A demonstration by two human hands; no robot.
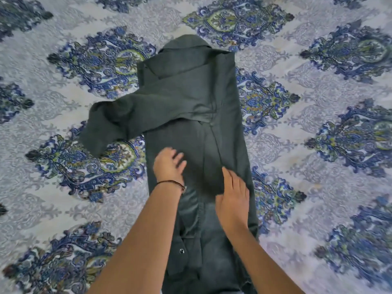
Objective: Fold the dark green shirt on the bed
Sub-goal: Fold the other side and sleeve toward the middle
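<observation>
Neither hand grips anything: both lie spread and flat on the cloth. The patterned bedspread (63, 177) fills the view. The dark green shirt (191, 98) lies lengthwise at centre, collar at twelve o'clock, one sleeve (106, 122) thrown out toward nine (slightly rumpled). Left hand (168, 164) and right hand (233, 200) press its lower half. A thin bracelet (171, 182) circles the left wrist.

A home bedroom.
A pale grey bedspread with blue-green paisley medallions (318, 98) covers the bed from twelve to six o'clock.
</observation>
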